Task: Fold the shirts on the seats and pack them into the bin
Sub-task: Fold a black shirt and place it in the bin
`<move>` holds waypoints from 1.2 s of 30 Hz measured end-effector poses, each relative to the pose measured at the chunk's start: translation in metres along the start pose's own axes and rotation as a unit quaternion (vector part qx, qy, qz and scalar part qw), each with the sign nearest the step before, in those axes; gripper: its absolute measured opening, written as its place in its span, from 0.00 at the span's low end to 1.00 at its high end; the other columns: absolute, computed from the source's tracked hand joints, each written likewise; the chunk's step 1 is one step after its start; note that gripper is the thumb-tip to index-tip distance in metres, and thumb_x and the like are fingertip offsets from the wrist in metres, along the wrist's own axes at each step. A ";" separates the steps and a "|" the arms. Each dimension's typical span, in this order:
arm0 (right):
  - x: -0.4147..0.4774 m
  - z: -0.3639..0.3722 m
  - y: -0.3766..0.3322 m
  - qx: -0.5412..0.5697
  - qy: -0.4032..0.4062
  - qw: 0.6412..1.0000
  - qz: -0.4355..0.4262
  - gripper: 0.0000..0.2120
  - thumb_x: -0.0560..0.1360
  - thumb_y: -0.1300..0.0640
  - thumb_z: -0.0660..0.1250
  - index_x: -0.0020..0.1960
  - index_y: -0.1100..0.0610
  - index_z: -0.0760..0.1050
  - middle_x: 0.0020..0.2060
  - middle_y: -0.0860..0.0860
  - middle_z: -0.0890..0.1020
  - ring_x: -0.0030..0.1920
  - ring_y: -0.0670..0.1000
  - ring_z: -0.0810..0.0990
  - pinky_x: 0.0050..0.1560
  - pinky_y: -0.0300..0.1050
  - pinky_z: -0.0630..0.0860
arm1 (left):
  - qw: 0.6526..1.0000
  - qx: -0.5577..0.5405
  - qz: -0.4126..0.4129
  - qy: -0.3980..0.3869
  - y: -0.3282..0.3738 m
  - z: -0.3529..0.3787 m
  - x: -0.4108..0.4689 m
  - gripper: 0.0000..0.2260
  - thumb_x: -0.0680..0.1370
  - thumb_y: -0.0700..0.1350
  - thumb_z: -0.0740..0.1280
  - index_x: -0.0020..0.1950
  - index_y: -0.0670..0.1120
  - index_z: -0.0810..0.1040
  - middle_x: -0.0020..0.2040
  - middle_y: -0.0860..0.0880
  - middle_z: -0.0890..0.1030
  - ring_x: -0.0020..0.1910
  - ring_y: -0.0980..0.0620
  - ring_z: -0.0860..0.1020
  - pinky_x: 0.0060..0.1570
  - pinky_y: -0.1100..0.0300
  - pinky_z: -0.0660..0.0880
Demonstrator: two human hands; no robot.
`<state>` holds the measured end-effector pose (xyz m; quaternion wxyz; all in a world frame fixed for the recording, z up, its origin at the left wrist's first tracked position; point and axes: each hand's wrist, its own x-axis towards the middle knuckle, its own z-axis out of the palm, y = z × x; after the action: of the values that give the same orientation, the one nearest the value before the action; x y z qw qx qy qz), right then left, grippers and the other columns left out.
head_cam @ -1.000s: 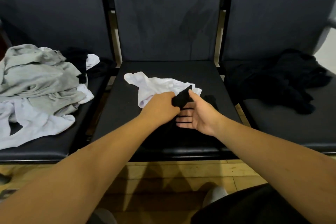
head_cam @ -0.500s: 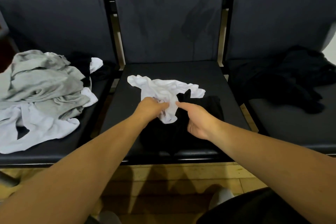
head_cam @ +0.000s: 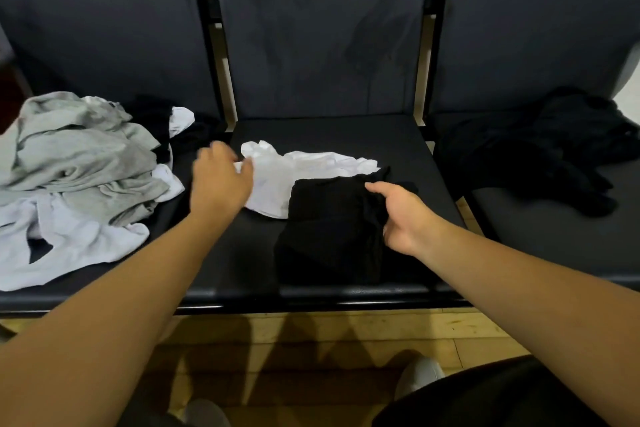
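Head view: the black shirt sits folded at the front edge of the middle seat, its right side pinched by the right hand, while the left hand, fingers loosely apart, is nearer the left end of the white shirt lying crosswise behind.

Only one view is given, worn on the head: the middle dark padded seat is looked down on from close, with the yellowish wooden floor nearest.

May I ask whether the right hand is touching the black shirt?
Touching: head view shows the right hand pinching the black shirt at its edge, thumb on top.
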<state>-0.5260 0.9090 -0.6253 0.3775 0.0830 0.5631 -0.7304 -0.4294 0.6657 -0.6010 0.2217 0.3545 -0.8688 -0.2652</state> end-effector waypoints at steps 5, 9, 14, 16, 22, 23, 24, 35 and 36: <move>-0.003 -0.001 0.007 -0.201 0.003 0.980 0.015 0.19 0.71 0.71 0.73 0.61 0.65 0.78 0.52 0.61 0.86 0.51 0.61 0.86 0.54 0.61 0.82 | 0.963 0.008 0.117 -0.243 0.023 0.026 -0.046 0.15 0.80 0.57 0.67 0.57 0.47 0.76 0.56 0.50 0.79 0.54 0.53 0.77 0.51 0.60 0.71; -0.006 0.001 -0.008 -0.206 0.043 0.976 -0.051 0.21 0.68 0.75 0.67 0.61 0.64 0.75 0.54 0.64 0.83 0.52 0.65 0.84 0.54 0.70 0.79 | 0.955 -0.026 0.131 -0.266 0.027 0.030 -0.061 0.30 0.80 0.60 0.65 0.77 0.49 0.62 0.76 0.51 0.66 0.69 0.55 0.68 0.61 0.62 0.64; 0.004 -0.036 -0.026 -0.208 0.133 0.967 -0.067 0.33 0.57 0.61 0.68 0.63 0.58 0.74 0.58 0.60 0.81 0.54 0.62 0.82 0.49 0.55 0.82 | 0.939 -0.044 0.202 -0.276 0.026 0.036 -0.071 0.34 0.80 0.58 0.65 0.82 0.54 0.54 0.83 0.54 0.48 0.81 0.57 0.46 0.76 0.59 0.52; 0.002 -0.047 -0.023 -0.244 0.138 0.959 -0.037 0.25 0.63 0.59 0.73 0.60 0.61 0.77 0.55 0.60 0.83 0.51 0.61 0.84 0.43 0.50 0.81 | 0.905 0.025 0.271 -0.327 0.022 0.043 -0.076 0.34 0.81 0.57 0.66 0.82 0.56 0.52 0.83 0.55 0.43 0.80 0.59 0.39 0.80 0.54 0.48; 0.001 -0.046 -0.014 -0.380 0.154 0.910 -0.058 0.19 0.71 0.67 0.73 0.58 0.62 0.70 0.52 0.56 0.78 0.49 0.54 0.78 0.46 0.46 0.76 | 0.840 0.154 0.266 -0.446 0.023 0.050 -0.078 0.29 0.83 0.57 0.60 0.82 0.55 0.53 0.83 0.53 0.44 0.81 0.56 0.40 0.79 0.53 0.45; 0.000 -0.046 -0.013 -0.377 0.159 0.910 -0.066 0.16 0.72 0.68 0.69 0.56 0.61 0.68 0.49 0.55 0.76 0.46 0.52 0.76 0.47 0.45 0.75 | 0.845 0.154 0.283 -0.427 0.023 0.049 -0.076 0.29 0.82 0.58 0.59 0.82 0.55 0.57 0.83 0.52 0.47 0.81 0.55 0.43 0.79 0.53 0.46; 0.001 -0.047 -0.013 -0.361 0.161 0.916 -0.071 0.14 0.73 0.69 0.66 0.54 0.59 0.66 0.45 0.53 0.74 0.44 0.51 0.74 0.49 0.46 0.74 | 0.847 0.150 0.314 -0.402 0.023 0.047 -0.075 0.30 0.80 0.63 0.58 0.80 0.55 0.61 0.83 0.52 0.53 0.82 0.53 0.47 0.79 0.54 0.48; 0.010 -0.060 -0.001 -0.301 0.189 0.928 -0.112 0.12 0.77 0.67 0.55 0.58 0.58 0.71 0.47 0.53 0.75 0.47 0.52 0.74 0.46 0.43 0.71 | 0.808 0.111 0.549 -0.185 0.003 0.047 -0.085 0.15 0.74 0.44 0.69 0.60 0.48 0.77 0.51 0.50 0.74 0.44 0.52 0.73 0.38 0.57 0.76; 0.011 -0.061 0.000 -0.305 0.191 0.926 -0.115 0.11 0.77 0.67 0.56 0.56 0.58 0.70 0.46 0.52 0.74 0.45 0.51 0.73 0.46 0.43 0.70 | 0.810 0.108 0.538 -0.206 0.002 0.045 -0.085 0.15 0.75 0.49 0.67 0.61 0.49 0.77 0.51 0.51 0.74 0.45 0.53 0.74 0.42 0.58 0.75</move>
<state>-0.5519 0.9579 -0.6526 0.1829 0.0361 0.8259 -0.5321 -0.4010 0.7428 -0.6506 0.1048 -0.2111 -0.9690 -0.0743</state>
